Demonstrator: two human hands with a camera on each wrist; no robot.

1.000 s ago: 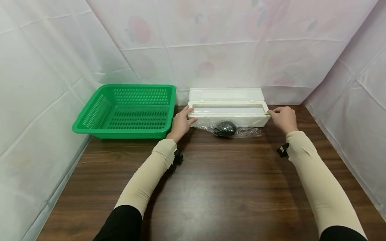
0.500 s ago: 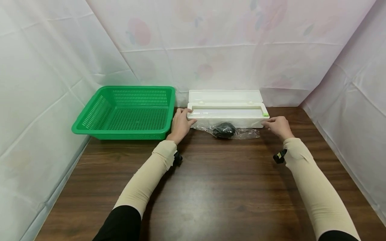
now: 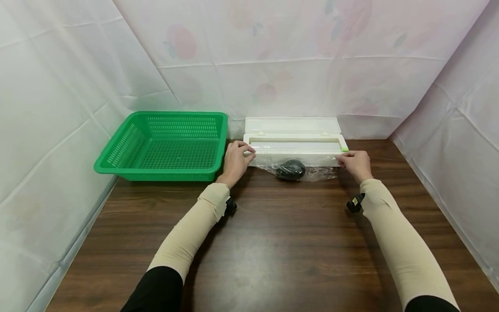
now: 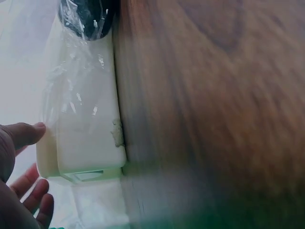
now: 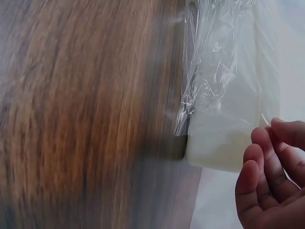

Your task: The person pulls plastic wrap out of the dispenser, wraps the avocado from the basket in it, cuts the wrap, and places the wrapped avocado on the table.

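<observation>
The film (image 3: pixel 317 173) lies along the front of the box (image 3: pixel 296 153), its loose lower edge crumpled on the counter (image 3: pixel 273 238). A dark, rounded thing (image 3: pixel 290 169) sits at about the middle of that front, covered by film, though how fully it is wrapped I cannot tell. At the box's right end, the right hand (image 3: pixel 358 164) has the film pinched in its grip between thumb and forefinger. At the other end the left hand (image 3: pixel 235 161) has its thumb against the film or the box edge, other fingers apart; whether its grip has any film I cannot tell.

An uneven pull seems the main risk: with only the right corner surely held, the film could skew, bunch or split. Its creases may cling together and refuse to part. Tugging hard could drag the light-looking box forward, or set the dark thing rolling, as nothing visible braces its near side. The green slider (image 3: pixel 345 149) sits close by the right fingers and might be knocked.

Behind, the lid (image 3: pixel 292 125) stands raised; to the left is the basket (image 3: pixel 160 176), near enough for the left hand to bump
</observation>
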